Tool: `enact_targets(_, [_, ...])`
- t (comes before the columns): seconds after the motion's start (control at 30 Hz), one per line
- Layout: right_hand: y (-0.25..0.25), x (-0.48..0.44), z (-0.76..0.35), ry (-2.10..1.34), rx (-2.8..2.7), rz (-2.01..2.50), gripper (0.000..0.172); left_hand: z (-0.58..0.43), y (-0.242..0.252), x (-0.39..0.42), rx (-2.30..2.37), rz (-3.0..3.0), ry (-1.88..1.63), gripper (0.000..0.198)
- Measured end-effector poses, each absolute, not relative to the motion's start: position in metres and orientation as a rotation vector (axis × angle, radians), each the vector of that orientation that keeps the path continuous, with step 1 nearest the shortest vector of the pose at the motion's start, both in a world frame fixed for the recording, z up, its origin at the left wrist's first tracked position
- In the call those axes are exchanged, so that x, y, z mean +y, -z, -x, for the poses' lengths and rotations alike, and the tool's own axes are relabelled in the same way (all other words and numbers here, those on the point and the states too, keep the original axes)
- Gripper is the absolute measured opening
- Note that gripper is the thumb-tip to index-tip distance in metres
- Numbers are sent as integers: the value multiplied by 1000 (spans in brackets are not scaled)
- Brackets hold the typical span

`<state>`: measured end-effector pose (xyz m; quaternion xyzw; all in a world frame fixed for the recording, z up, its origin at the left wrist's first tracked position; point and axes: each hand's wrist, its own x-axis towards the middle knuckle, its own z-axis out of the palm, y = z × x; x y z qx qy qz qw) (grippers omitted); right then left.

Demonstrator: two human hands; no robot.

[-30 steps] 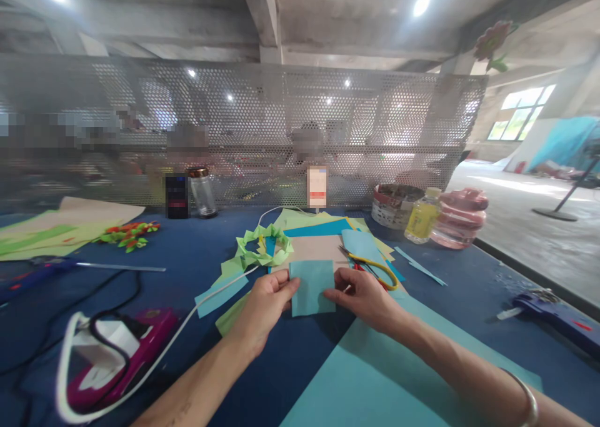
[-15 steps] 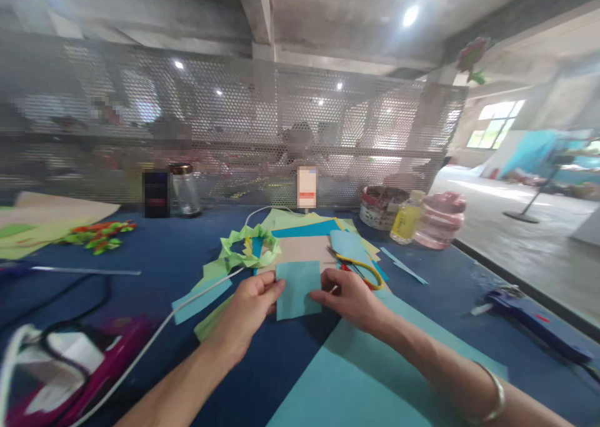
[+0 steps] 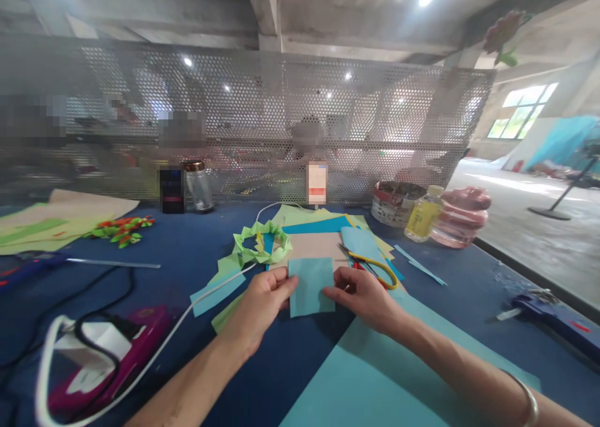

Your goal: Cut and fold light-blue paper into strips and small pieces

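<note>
Between my hands I hold up a square of light blue paper (image 3: 312, 287). My left hand (image 3: 270, 292) pinches its left edge between thumb and fingers. At the right edge, my right hand (image 3: 360, 292) grips the same sheet, fingers curled behind it. Scissors (image 3: 375, 266) with yellow and red handles lie just beyond my right hand, on a pile of coloured paper. A folded ring of pale green paper (image 3: 241, 247) rests past my left hand. Under my right forearm spreads a large light blue sheet (image 3: 356, 377).
A purple power strip (image 3: 140, 342) with cables lies at the left. Glue guns rest at the far right (image 3: 557, 321) and far left (image 3: 37, 267). A phone (image 3: 317, 183), a yellow bottle (image 3: 423, 217), a pink bottle (image 3: 462, 217) and a glass bottle (image 3: 200, 188) stand along the back.
The whole view has shifted, so things appear farther right. Both hands still hold the blue paper square in much the same pose.
</note>
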<state>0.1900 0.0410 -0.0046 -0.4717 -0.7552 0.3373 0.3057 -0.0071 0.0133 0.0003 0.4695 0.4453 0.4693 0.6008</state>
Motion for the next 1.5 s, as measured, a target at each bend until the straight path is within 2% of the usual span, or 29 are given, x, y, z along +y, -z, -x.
enact_targets(0.47, [-1,40,-191,-810,-2040,1275,28,11,1,17,1025,-1143,-1059,37])
enact_targets(0.67, [0,42,-194,-815,-2042,1237,29,12,6,19,1037,-1201,-1087,30])
enact_targets(0.87, [-5,60,-212,-769,-1757,1189,38,8,11,11,1260,-1554,-962,33])
enact_targets(1.13, [-30,78,-247,-695,-1455,1162,36,-5,1,-12,1247,-2021,-965,18])
enact_targets(1.3, [-32,81,-257,-724,-1481,1162,38,-10,1,-11,1252,-1928,-996,23])
enact_targets(1.5, [-21,57,-228,-915,-1939,1168,40,-20,-2,-2,1005,-1435,-1098,48])
